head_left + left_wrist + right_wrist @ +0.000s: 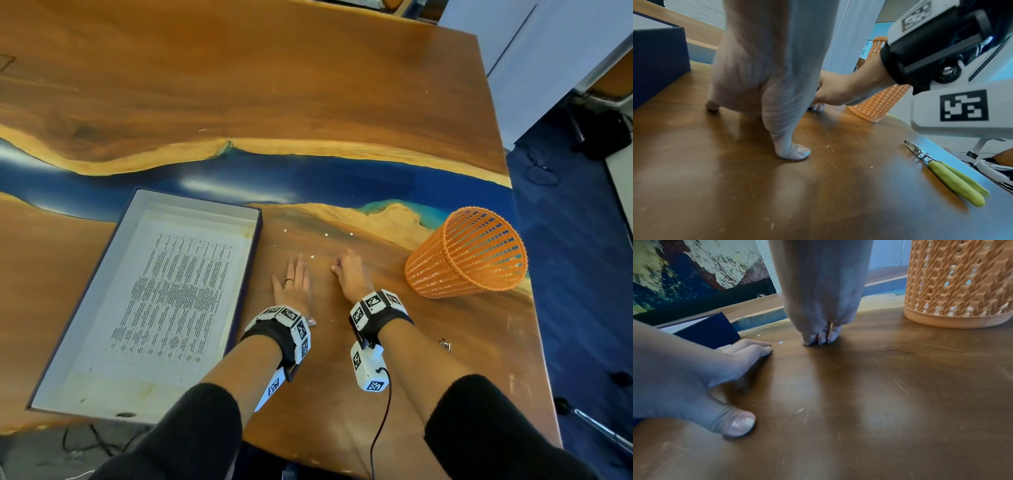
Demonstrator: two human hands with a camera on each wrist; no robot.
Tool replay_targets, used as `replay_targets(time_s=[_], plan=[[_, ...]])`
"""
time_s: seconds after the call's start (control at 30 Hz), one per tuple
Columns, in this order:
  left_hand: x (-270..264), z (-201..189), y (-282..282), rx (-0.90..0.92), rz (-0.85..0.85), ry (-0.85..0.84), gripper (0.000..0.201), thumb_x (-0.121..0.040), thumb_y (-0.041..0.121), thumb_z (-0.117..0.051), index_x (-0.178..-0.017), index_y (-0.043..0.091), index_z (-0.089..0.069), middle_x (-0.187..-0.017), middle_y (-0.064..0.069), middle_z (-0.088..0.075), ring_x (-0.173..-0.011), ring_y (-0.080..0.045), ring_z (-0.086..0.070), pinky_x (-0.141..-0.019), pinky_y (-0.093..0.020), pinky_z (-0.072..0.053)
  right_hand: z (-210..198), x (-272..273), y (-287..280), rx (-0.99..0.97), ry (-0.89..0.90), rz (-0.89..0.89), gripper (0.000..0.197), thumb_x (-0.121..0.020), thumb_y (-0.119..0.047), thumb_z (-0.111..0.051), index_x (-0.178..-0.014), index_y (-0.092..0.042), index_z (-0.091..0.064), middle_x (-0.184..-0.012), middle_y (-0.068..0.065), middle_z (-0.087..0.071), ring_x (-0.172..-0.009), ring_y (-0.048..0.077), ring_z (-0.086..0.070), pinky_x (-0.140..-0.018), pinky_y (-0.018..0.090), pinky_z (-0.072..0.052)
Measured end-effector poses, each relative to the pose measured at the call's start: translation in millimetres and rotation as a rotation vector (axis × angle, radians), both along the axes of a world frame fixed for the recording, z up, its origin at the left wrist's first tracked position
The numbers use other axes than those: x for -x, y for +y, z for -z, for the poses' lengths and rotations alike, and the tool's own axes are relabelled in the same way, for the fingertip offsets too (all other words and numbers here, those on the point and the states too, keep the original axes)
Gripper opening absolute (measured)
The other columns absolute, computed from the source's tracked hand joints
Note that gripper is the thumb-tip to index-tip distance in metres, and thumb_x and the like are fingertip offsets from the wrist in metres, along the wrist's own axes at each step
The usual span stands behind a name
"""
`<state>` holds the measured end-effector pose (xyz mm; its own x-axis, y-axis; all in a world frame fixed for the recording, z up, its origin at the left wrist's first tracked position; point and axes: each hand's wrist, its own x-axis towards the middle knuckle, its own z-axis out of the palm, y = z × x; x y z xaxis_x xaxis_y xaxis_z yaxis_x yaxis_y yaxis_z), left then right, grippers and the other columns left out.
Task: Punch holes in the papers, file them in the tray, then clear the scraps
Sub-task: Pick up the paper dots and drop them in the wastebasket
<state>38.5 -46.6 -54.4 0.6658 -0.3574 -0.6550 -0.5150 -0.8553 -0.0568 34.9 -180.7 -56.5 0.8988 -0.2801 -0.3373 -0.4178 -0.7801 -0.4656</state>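
Scraps [326, 234] lay dotted on the tabletop [342, 102] beyond both hands. Left hand [294, 281] lay flat, fingers released; right hand [350, 277] pinched fingers together, contents unclear. Careless sweeping could scatter dots floorward. Papers [171, 294] sat in the tray [250, 274] left; basket [467, 253] right, punch [953, 177] near.

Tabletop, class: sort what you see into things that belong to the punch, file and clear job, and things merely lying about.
Belong to the job:
tray with the printed paper in it
white paper scraps on the wood
orange basket
green-handled hole punch
left hand, right hand

Lying about:
cables below the table edge
dark gear on the floor
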Motion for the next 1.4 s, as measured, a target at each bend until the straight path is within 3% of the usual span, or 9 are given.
replay_targets(time_s=[0.17,0.33,0.47,0.6,0.73,0.9,1.13,1.4], plan=[[2,-1,1,0.012,0.009,-0.016,0.123,-0.078,0.055,-0.066,-0.146,0.001,0.021,-0.155,-0.013,0.029,-0.147,-0.029,0.019,-0.118,-0.052,-0.014,-5,8,-2,-0.023,-0.042,0.01,0.015,-0.094,-0.01,-0.048,-0.096,0.001,-0.057,-0.111,0.018,-0.053,-0.095,0.034,-0.056,-0.084,0.041,-0.045],[6,-3,3,0.022,0.036,-0.062,0.121,-0.079,0.056,-0.064,-0.147,0.0,0.018,-0.156,-0.014,0.025,-0.148,-0.028,0.014,-0.116,-0.049,-0.021,-29,11,-11,-0.046,-0.152,0.002,0.014,-0.094,-0.008,-0.046,-0.097,0.001,-0.056,-0.109,0.016,-0.053,-0.084,0.018,-0.045,-0.076,0.022,-0.033],[14,-5,6,0.054,0.073,-0.084,0.112,-0.083,0.051,-0.062,-0.149,0.002,0.014,-0.159,-0.012,0.018,-0.149,-0.026,0.01,-0.118,-0.048,-0.019,-59,5,-22,-0.05,-0.262,0.009,0.01,-0.092,-0.004,-0.047,-0.095,-0.004,-0.057,-0.103,0.009,-0.053,-0.085,0.015,-0.046,-0.077,0.025,-0.039],[20,-8,4,0.025,0.145,-0.118,0.102,-0.089,0.044,-0.059,-0.15,0.004,0.012,-0.16,-0.01,0.016,-0.149,-0.026,0.005,-0.116,-0.047,-0.021,-99,1,-40,-0.026,-0.436,0.011,0.008,-0.091,-0.004,-0.049,-0.088,-0.001,-0.056,-0.091,0.012,-0.053,-0.078,0.018,-0.046,-0.072,0.034,-0.042],[21,-15,-8,-0.027,0.174,-0.123,0.099,-0.089,0.039,-0.061,-0.15,0.004,0.009,-0.159,-0.011,0.014,-0.149,-0.027,0.002,-0.112,-0.043,-0.029,-143,15,-77,0.007,-0.549,0.09,0.01,-0.094,-0.009,-0.049,-0.09,-0.004,-0.056,-0.093,0.008,-0.052,-0.079,0.014,-0.047,-0.072,0.023,-0.038],[25,-23,-23,-0.11,0.175,-0.1,0.092,-0.092,0.032,-0.057,-0.15,0.002,0.008,-0.159,-0.015,0.016,-0.149,-0.03,0.001,-0.113,-0.043,-0.029,-161,55,-131,0.094,-0.519,0.245,0.008,-0.091,-0.007,-0.051,-0.087,-0.003,-0.057,-0.093,0.01,-0.054,-0.083,0.016,-0.047,-0.078,0.029,-0.04],[23,-25,-30,-0.159,0.198,-0.053,0.089,-0.094,0.032,-0.054,-0.151,0.004,0.008,-0.158,-0.015,0.019,-0.149,-0.03,0.001,-0.11,-0.042,-0.031,-148,79,-157,0.155,-0.356,0.385,0.01,-0.087,-0.011,-0.058,-0.079,-0.005,-0.058,-0.083,0.006,-0.053,-0.076,0.02,-0.053,-0.077,0.042,-0.05],[24,-21,-18,-0.115,0.229,-0.077,0.089,-0.094,0.026,-0.056,-0.151,0.006,0.01,-0.159,-0.01,0.019,-0.15,-0.026,0.002,-0.107,-0.036,-0.036,-147,77,-159,0.126,-0.354,0.408,0.008,-0.082,-0.004,-0.059,-0.076,-0.009,-0.06,-0.093,0.014,-0.061,-0.079,0.021,-0.057,-0.077,0.038,-0.053]])
